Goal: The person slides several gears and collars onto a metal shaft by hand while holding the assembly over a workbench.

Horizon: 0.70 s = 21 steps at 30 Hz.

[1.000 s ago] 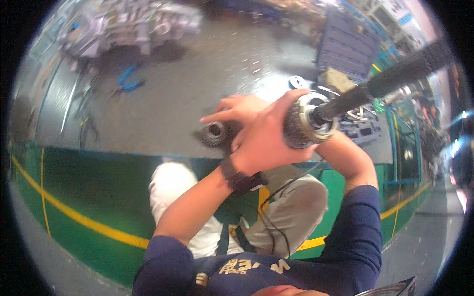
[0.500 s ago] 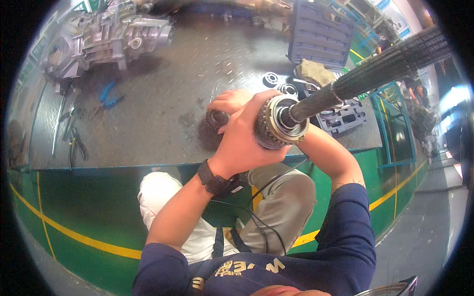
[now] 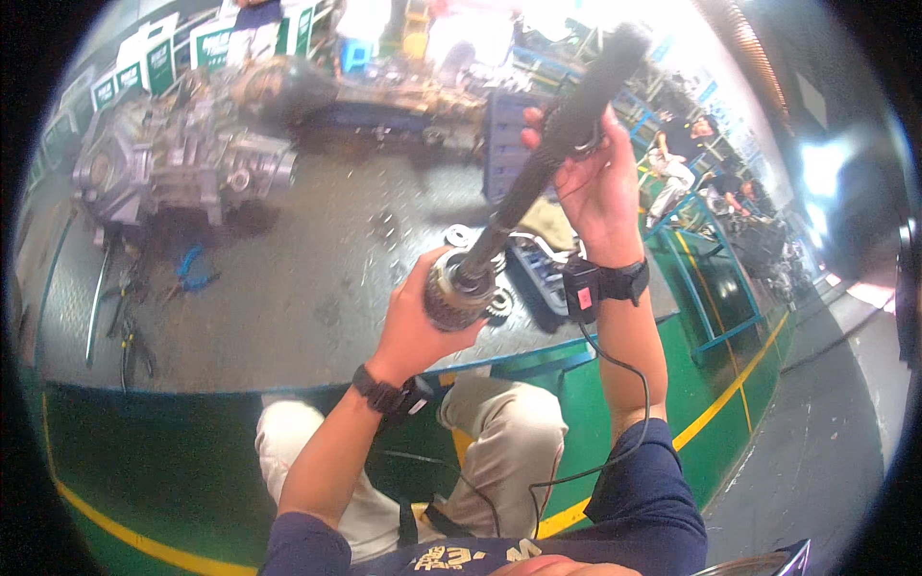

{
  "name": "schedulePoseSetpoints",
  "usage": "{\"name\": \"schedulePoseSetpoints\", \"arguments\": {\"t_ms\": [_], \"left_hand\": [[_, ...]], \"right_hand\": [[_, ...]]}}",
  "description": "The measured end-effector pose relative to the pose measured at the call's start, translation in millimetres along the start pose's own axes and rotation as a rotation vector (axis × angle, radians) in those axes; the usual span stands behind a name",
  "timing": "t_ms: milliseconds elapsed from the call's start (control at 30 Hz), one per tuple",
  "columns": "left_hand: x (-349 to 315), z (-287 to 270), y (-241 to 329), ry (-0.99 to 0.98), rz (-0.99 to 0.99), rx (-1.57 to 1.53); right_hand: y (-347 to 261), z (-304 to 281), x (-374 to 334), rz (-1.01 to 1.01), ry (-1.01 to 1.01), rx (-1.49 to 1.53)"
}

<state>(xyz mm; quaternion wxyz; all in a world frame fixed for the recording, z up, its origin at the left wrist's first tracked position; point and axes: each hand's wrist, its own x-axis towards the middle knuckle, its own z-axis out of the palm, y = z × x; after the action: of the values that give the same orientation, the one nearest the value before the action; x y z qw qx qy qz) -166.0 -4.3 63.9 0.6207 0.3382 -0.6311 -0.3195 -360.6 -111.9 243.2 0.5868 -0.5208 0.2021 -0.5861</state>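
Observation:
A long dark splined shaft (image 3: 531,186) slants up and to the right in front of me. My left hand (image 3: 413,326) is wrapped round the metal toothed gear hub (image 3: 459,291) at its lower end. Higher up, my right hand (image 3: 600,197) is curled round the shaft from behind, with fingertips showing on its left and the thumb on its right. A dark rounded edge shows between thumb and shaft; I cannot tell what it is. Two loose gears, a toothed ring gear (image 3: 498,305) and a smaller bright ring (image 3: 459,234), lie on the bench beside the hub.
A large metal gearbox housing (image 3: 182,163) stands on the steel bench (image 3: 317,288) at left. Nearer lie blue-handled pliers (image 3: 192,272) and other hand tools (image 3: 130,336). A tool case (image 3: 538,283), partly hidden, and a tan cloth (image 3: 545,223) are at right. Other people (image 3: 672,158) are farther off.
My right hand has moved from behind the gear hub up to the upper shaft. The shaft now stands more steeply, and the hub has shifted left in view. The view has tilted up.

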Motion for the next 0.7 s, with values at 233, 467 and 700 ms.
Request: {"name": "schedulePoseSetpoints", "arguments": {"t_ms": [233, 467, 700], "left_hand": [[-2, 0, -2, -0.014, 0.007, -0.012], [-1, 0, -2, 0.012, 0.02, 0.039], [3, -5, -2, 0.028, -0.046, -0.029]], "right_hand": [[-88, 82, -11, -0.291, -0.25, -0.136], [-81, 103, -21, -0.503, -0.507, -0.366], [-13, 62, -46, -0.238, -0.467, -0.493]]}}
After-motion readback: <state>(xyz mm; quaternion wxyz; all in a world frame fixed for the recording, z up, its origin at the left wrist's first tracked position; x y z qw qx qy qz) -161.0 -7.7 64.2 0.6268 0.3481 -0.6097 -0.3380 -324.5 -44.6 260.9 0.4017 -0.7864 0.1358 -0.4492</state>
